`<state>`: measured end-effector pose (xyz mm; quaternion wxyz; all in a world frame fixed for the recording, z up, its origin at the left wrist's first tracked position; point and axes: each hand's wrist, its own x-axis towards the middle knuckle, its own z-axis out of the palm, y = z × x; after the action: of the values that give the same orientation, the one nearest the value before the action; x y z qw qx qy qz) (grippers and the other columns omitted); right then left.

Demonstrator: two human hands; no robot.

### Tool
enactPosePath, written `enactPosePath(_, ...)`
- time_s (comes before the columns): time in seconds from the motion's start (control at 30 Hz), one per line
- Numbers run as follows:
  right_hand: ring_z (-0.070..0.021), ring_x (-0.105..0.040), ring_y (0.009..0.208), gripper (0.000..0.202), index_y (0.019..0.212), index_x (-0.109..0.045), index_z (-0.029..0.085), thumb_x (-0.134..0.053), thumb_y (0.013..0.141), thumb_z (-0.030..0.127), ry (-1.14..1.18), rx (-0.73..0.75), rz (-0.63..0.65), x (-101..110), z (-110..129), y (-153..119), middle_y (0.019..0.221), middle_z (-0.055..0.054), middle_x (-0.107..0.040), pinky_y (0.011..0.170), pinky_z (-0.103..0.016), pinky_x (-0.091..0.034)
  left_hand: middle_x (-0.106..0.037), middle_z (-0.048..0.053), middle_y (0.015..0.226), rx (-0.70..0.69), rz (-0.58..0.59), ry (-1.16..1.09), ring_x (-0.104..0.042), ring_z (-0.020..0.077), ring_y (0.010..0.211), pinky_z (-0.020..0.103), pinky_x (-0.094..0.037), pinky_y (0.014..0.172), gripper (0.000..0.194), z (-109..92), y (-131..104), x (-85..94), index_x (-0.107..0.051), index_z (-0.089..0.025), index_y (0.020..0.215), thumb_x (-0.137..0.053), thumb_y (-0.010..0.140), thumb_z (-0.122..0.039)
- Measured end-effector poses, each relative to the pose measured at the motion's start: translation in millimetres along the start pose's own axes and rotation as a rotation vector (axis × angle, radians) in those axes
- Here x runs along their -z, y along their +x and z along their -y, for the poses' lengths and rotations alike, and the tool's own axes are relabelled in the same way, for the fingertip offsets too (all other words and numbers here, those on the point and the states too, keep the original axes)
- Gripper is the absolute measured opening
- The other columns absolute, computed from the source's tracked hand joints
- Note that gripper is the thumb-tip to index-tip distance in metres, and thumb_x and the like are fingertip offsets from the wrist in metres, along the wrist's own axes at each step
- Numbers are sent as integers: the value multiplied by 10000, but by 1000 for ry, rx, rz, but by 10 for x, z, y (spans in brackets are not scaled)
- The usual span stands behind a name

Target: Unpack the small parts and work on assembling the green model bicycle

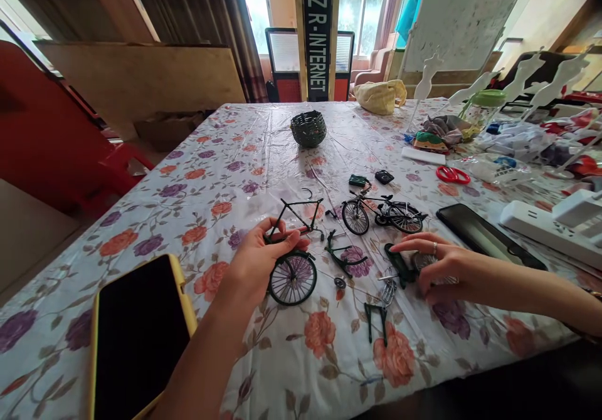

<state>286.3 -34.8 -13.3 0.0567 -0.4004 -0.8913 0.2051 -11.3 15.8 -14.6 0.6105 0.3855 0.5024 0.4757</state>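
Note:
My left hand (256,251) is closed around part of a miniature bicycle frame (297,210), with a black spoked wheel (292,279) just below the fingers. My right hand (444,268) has its fingers apart, the index fingertip touching a dark green bicycle part (399,264) on the cloth. Under that hand a second wheel (423,260) is partly hidden. Between the hands lie a curved dark mudguard piece (345,257), a small round chainwheel-like part (339,283), a silvery chain-like part (388,294) and a green forked piece (376,320). Behind them stands an assembled miniature bicycle (382,212).
A yellow-cased phone (141,338) lies at left, a dark phone (489,235) and power strip (540,222) at right. Farther back are red-handled scissors (452,174), two small dark pieces, a woven basket (308,130), a cloth bag (380,97) and white mannequin stands (427,78).

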Motion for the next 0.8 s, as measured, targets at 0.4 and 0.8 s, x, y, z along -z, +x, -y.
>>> enactPosePath(0.4, -231, -496, 1052, 189, 744, -624, 178, -498, 822, 295, -110, -16, -256, -103, -296, 219, 1152, -96, -536, 834, -401, -447, -632, -42, 727, -313, 70, 98, -648, 139, 725, 248, -455, 705, 220, 73, 21, -65, -427, -200, 730, -639, 696, -248)
enactPosePath(0.8, -157, -526, 979, 149, 763, -621, 193, -522, 819, 289, 121, 121, -29, 42, 81, 236, 1086, -51, -572, 878, -329, -401, -657, 10, 891, -215, 218, 92, -638, 168, 838, 303, -424, 865, 157, 62, -41, -167, -488, -176, 692, -633, 695, -238)
